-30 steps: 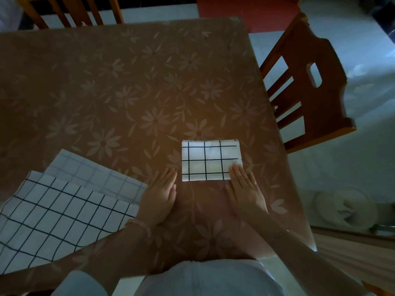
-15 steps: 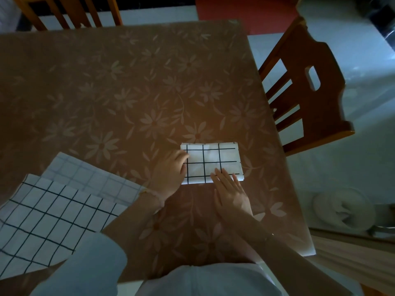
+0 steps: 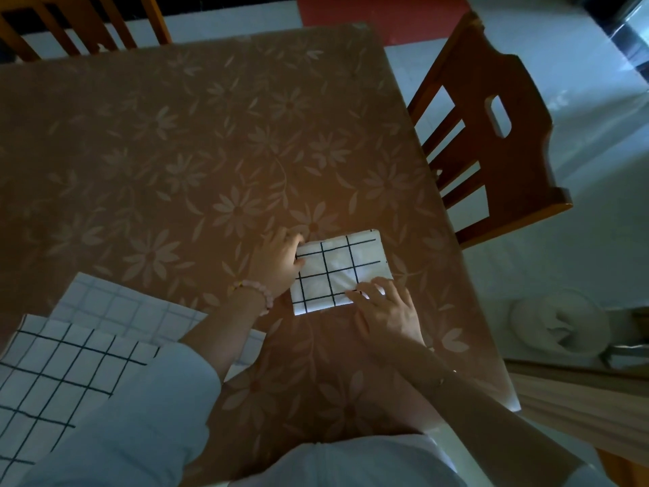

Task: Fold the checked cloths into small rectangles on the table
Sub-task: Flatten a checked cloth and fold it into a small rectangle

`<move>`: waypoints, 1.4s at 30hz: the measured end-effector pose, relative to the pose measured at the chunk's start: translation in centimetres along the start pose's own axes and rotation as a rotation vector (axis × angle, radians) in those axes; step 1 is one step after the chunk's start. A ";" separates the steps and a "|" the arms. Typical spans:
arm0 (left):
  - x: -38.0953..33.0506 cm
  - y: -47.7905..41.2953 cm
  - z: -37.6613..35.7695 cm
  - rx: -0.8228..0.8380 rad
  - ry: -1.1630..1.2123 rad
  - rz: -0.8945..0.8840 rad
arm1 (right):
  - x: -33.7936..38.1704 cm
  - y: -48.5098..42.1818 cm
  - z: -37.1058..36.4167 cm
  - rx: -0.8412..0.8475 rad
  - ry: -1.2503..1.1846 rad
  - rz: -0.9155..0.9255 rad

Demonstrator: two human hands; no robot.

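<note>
A small folded white cloth with black checks (image 3: 337, 272) lies on the brown flowered table (image 3: 196, 142), near its right side and slightly askew. My left hand (image 3: 277, 265), with a bead bracelet on the wrist, is at the cloth's left edge, thumb on top and fingers curled at the far left corner. My right hand (image 3: 386, 311) lies flat, its straight fingers pressing the cloth's near right corner. Two unfolded cloths lie at the near left: a bold-checked one (image 3: 70, 374) on top of a pale-checked one (image 3: 116, 304), partly hidden by my left sleeve.
A wooden chair (image 3: 491, 142) stands close to the table's right edge. Another chair back (image 3: 80, 26) shows at the far left. A white round object (image 3: 558, 325) sits on the floor to the right, below the table edge.
My left hand moved from the bare table onto the folded cloth's left edge and took hold there. My right hand slid left along the near edge. The cloth has turned slightly.
</note>
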State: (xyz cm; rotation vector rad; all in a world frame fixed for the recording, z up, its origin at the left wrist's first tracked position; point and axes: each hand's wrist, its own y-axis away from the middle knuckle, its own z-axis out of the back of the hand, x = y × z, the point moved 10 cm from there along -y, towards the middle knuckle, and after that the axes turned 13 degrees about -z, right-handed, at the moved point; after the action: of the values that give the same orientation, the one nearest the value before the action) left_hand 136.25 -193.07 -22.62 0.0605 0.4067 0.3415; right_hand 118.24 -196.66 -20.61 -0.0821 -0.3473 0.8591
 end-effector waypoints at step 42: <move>-9.0 11.5 -8.7 0.087 0.624 0.190 | -12.1 7.5 1.1 0.310 -0.547 -0.999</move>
State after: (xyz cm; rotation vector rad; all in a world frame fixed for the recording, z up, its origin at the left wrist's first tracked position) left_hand 121.40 -185.38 -25.71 0.0776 1.0383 0.5295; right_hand 105.17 -200.94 -24.42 0.5863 -0.6778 -0.0874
